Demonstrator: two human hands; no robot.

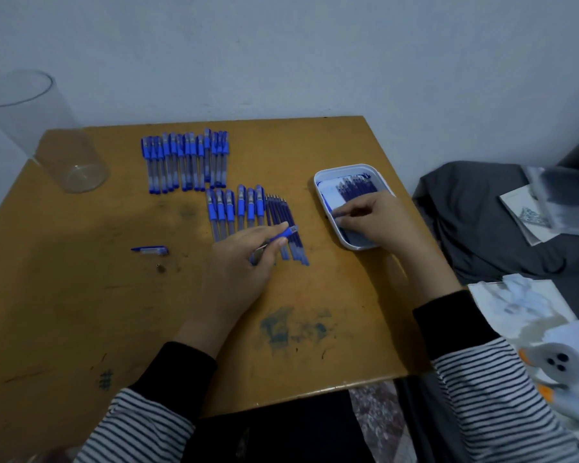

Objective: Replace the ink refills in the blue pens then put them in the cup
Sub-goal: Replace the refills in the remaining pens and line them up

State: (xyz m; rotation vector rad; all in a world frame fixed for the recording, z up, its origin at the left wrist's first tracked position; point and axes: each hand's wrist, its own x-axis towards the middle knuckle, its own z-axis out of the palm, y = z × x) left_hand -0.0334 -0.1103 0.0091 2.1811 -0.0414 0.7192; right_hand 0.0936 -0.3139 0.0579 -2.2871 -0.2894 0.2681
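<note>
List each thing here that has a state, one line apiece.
cup: upright, empty.
far pens: capped, lying in a row.
near pens: capped, lying in a row.
loose refills: out of pens, lying side by side.
tray: open, ink-stained, holding tray refills.
cap: off, lying alone.
left hand: grips a pen.
right hand: in the tray, pinches a refill.

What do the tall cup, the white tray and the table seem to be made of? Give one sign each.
The cup looks like clear glass or hard plastic: fully see-through. The tray is probably glossy white plastic: smooth moulded rim, rounded corners. The table seems matte yellow-brown wood or laminate: scuffed, ink-stained.
</note>
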